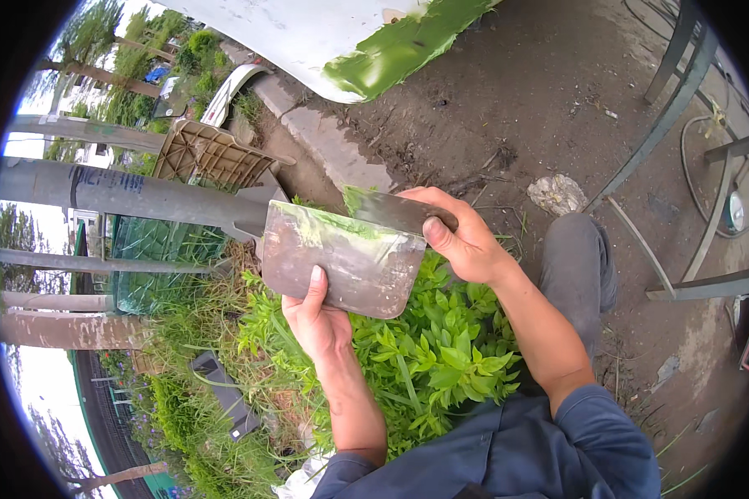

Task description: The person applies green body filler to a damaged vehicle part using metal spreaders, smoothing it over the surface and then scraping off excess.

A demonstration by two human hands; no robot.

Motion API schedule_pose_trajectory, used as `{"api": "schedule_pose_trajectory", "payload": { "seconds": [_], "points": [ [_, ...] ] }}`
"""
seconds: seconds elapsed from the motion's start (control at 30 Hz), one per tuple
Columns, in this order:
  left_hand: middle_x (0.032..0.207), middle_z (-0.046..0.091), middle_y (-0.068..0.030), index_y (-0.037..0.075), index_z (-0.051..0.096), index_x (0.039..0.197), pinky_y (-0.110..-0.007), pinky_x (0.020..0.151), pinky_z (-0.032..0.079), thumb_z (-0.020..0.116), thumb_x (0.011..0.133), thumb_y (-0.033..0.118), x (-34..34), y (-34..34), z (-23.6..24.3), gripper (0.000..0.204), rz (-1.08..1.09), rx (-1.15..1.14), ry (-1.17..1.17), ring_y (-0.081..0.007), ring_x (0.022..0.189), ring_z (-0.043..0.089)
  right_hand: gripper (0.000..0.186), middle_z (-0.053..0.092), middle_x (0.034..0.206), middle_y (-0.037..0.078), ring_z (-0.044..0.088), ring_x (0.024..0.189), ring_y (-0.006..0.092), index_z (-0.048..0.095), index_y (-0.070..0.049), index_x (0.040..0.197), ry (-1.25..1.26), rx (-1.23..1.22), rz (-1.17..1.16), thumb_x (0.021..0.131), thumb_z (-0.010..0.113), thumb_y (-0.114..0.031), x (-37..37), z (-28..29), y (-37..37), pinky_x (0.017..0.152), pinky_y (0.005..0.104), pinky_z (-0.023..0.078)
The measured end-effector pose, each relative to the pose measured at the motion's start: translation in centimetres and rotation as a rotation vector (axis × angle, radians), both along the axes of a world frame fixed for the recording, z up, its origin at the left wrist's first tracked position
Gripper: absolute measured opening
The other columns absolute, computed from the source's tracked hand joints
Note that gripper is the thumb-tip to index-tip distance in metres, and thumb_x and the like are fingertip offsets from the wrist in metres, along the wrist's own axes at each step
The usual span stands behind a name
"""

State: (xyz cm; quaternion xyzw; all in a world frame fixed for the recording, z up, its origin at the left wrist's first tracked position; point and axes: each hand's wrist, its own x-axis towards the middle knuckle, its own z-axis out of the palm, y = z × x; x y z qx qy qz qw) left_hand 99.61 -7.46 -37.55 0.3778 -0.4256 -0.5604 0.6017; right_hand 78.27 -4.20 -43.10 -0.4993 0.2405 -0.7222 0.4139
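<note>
My left hand (318,316) grips the flat, green-smeared metal scraper plate (341,262) from six o'clock, thumb up; my right hand (462,237), at three o'clock, pinches a narrower metal blade (391,212) across its top edge.

One head-worn fisheye looks steeply down, close above the hands (391,274).
</note>
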Motion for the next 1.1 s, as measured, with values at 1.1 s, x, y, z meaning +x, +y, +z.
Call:
{"api": "schedule_pose_trajectory", "payload": {
  "seconds": [1.1],
  "points": [
    [0.117, 0.062, -0.0117, -0.003, 0.056, 0.121, -0.035, 0.096, 0.047, 0.063, 0.088, -0.004, 7.2, 3.4, 0.5, 0.035, 0.037, -0.035, 0.198, -0.0191, 0.103, 0.060, 0.060, 0.033, 0.138, 0.028, 0.037, 0.126, 0.0447, 0.025, 0.012, 0.142, 0.736, 0.083, -1.508, 0.090, 0.051, -0.002, -4.2, 6.0, -8.8, 0.105, 0.0497, 0.032]
  ]
}}
